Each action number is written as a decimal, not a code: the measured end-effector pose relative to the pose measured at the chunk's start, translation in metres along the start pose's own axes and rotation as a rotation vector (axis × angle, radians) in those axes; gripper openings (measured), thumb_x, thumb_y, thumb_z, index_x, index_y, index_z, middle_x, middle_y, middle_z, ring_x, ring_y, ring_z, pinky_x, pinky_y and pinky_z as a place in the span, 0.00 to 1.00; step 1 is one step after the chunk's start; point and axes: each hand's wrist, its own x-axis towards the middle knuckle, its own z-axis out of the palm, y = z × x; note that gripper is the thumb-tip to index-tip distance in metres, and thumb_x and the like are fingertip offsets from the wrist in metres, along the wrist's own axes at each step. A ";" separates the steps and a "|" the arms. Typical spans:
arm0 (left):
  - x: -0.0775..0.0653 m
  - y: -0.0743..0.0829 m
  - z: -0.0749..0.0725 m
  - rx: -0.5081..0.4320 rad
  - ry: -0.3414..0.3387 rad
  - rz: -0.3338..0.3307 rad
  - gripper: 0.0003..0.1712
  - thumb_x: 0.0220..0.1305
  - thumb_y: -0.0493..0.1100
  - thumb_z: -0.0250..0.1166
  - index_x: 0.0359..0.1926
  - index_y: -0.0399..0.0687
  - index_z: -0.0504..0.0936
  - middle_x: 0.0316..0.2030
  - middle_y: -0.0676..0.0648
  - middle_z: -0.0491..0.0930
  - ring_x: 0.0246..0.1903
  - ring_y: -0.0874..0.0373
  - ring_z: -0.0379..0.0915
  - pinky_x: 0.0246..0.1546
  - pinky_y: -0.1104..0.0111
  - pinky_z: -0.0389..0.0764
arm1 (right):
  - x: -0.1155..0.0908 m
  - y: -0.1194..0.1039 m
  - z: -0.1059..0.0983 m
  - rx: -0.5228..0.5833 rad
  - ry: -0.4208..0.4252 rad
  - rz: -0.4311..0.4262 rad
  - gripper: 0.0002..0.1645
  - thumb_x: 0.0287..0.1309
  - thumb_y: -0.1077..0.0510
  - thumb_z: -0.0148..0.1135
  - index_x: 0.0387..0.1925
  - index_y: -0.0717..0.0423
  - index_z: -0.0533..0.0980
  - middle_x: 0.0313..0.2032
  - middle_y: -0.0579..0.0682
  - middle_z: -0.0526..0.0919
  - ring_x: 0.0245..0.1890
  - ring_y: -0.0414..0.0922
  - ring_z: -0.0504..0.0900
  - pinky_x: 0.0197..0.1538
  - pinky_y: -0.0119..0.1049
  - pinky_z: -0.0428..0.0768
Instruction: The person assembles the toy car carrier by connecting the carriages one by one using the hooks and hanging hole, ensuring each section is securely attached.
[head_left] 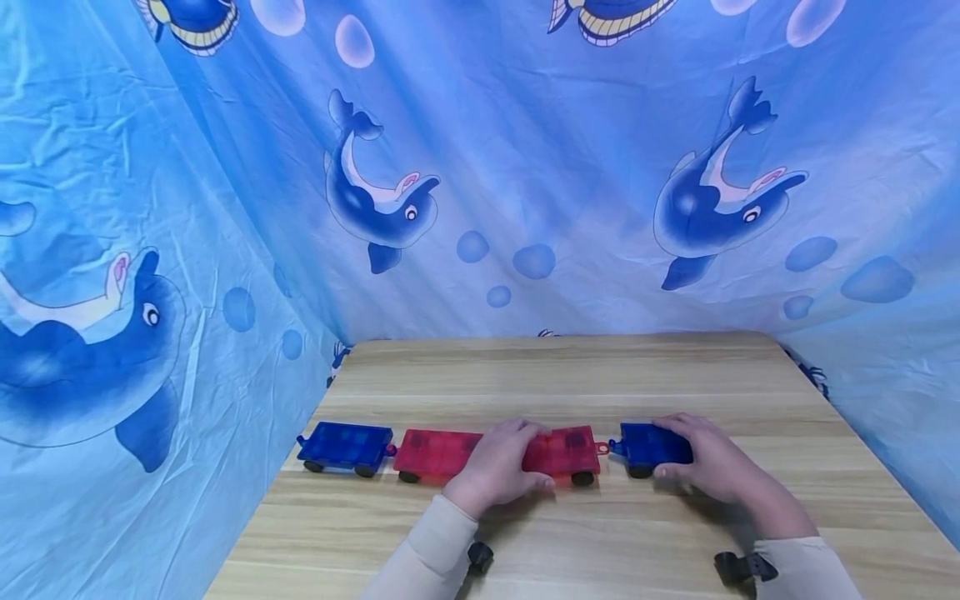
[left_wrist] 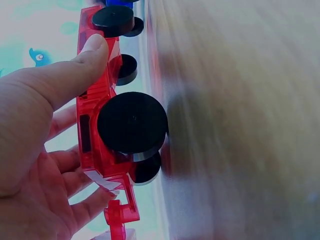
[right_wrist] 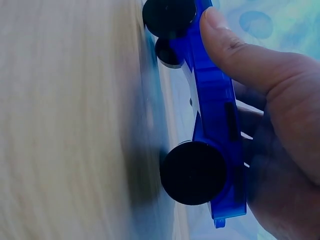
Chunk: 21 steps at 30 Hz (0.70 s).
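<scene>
My left hand (head_left: 497,465) grips a long translucent red toy train car (head_left: 573,448) from above, thumb on the near side. In the left wrist view, the red car (left_wrist: 92,112) shows black wheels and a coupling loop (left_wrist: 116,212). My right hand (head_left: 708,458) holds a blue toy train car (head_left: 647,446) by its right part, thumb along the near side; in the right wrist view its blue body (right_wrist: 212,90) stands on black wheels. The blue car's hook (head_left: 616,447) is right at the red car's end loop (head_left: 602,448).
Another blue train car (head_left: 345,445) stands at the red car's left end, where a small red coupling piece (head_left: 391,450) meets it. The wooden table (head_left: 562,375) is bordered by a blue dolphin-print curtain (head_left: 480,167) at the back and sides. Black wrist cameras (head_left: 480,557) sit below both hands.
</scene>
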 end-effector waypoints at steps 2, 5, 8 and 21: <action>0.000 0.000 0.001 -0.003 -0.003 -0.008 0.45 0.52 0.66 0.80 0.69 0.58 0.78 0.61 0.53 0.79 0.64 0.53 0.74 0.66 0.55 0.74 | 0.000 -0.001 0.000 0.010 -0.008 0.005 0.51 0.51 0.38 0.81 0.71 0.56 0.74 0.65 0.62 0.77 0.66 0.71 0.70 0.62 0.74 0.69; 0.000 0.001 0.001 -0.011 -0.007 -0.021 0.46 0.52 0.66 0.81 0.69 0.58 0.77 0.62 0.53 0.79 0.64 0.52 0.73 0.66 0.54 0.74 | -0.001 -0.003 0.000 0.010 -0.016 0.014 0.51 0.51 0.36 0.80 0.71 0.55 0.74 0.66 0.62 0.76 0.67 0.71 0.70 0.63 0.75 0.68; 0.001 0.001 0.000 -0.016 -0.010 -0.034 0.47 0.52 0.65 0.81 0.70 0.58 0.77 0.62 0.53 0.78 0.64 0.53 0.73 0.66 0.55 0.74 | 0.000 -0.004 0.001 0.009 -0.014 0.002 0.51 0.50 0.36 0.81 0.71 0.55 0.74 0.66 0.63 0.76 0.67 0.71 0.70 0.62 0.75 0.68; 0.001 -0.001 0.003 -0.015 -0.002 -0.036 0.46 0.51 0.66 0.81 0.69 0.59 0.77 0.61 0.54 0.79 0.62 0.54 0.74 0.65 0.57 0.75 | 0.002 -0.007 0.006 0.020 -0.027 -0.007 0.51 0.49 0.36 0.81 0.71 0.53 0.75 0.67 0.63 0.76 0.68 0.72 0.67 0.63 0.76 0.66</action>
